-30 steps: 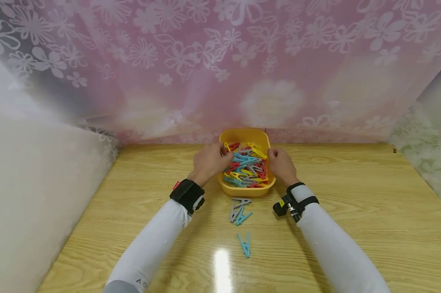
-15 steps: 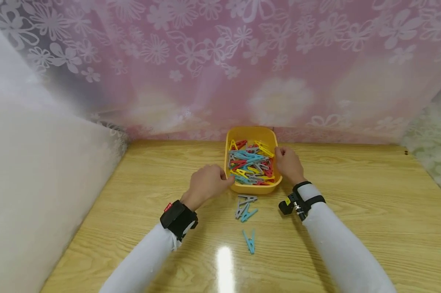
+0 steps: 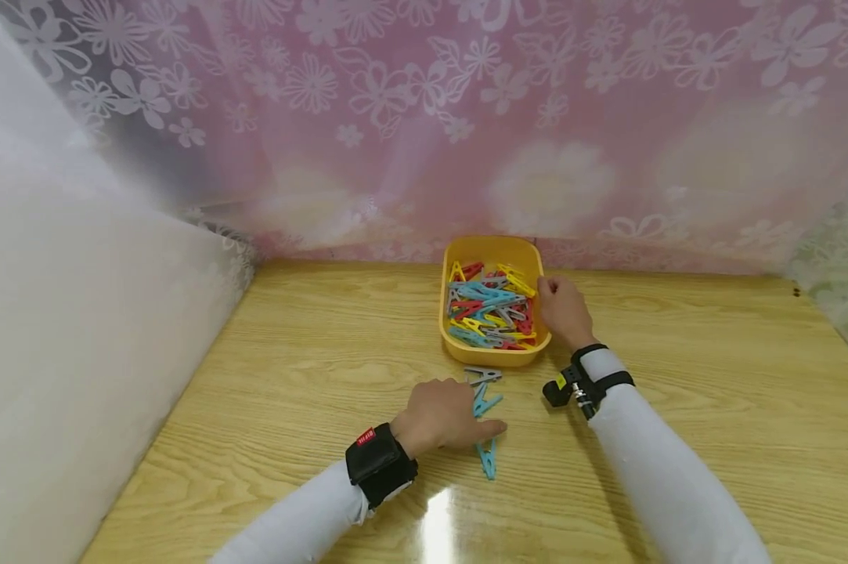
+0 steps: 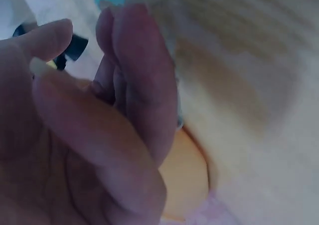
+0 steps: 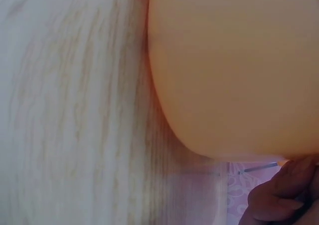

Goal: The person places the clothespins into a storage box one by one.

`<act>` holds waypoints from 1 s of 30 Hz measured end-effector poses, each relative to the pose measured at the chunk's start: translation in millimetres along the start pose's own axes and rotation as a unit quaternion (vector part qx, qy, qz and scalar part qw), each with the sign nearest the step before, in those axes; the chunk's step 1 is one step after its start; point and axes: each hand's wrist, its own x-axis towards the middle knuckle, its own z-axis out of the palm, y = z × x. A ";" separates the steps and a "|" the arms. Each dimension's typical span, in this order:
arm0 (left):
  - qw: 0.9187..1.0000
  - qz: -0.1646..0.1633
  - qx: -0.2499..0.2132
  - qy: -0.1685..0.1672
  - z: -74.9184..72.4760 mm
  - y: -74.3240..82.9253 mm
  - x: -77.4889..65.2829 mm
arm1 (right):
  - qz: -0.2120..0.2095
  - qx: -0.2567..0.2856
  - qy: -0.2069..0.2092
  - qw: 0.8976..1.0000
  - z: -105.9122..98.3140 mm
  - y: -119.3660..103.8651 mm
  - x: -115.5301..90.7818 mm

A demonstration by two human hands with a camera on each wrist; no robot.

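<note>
My left hand (image 3: 441, 415) hovers low over the table, its fingers loosely bent and nothing between them in the left wrist view. Just beyond its thumb lies a light blue clothespin (image 3: 490, 464), partly covered by the hand. Another blue clothespin (image 3: 488, 403) and a grey clothespin (image 3: 485, 375) lie behind it. With its fingers curled over the right rim, my right hand (image 3: 566, 312) holds a yellow plastic basket (image 3: 496, 359). Inside are many mixed clothespins (image 3: 490, 301), coloured red, blue, yellow and grey. The basket's smooth side (image 5: 234, 75) fills much of the right wrist view.
The wooden table (image 3: 325, 337) spreads out on both sides of the basket. A pink floral curtain (image 3: 424, 172) hangs right behind it, and a white cloth (image 3: 99, 313) borders the left. Light glares off the table near the front.
My left hand has left the basket and come down toward the front, over the loose clothespins, hiding one grey one. The right hand has stayed at the basket's rim; the view has shifted slightly.
</note>
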 end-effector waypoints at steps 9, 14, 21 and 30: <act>1.000 0.006 0.019 0.015 17.6 8.5 3.2 | -0.005 0.001 0.006 1.000 -2.2 1.1 -1.8; 1.000 0.003 0.022 0.014 16.6 6.8 4.1 | -0.018 0.001 0.005 1.000 -1.2 1.1 -1.2; 0.998 0.025 -0.004 0.059 -27.0 7.2 4.7 | -0.021 0.011 0.006 1.000 -2.2 4.1 1.1; 0.991 -0.006 -0.038 0.127 -99.6 -6.6 47.2 | -0.015 0.017 -0.007 1.000 1.1 5.2 1.2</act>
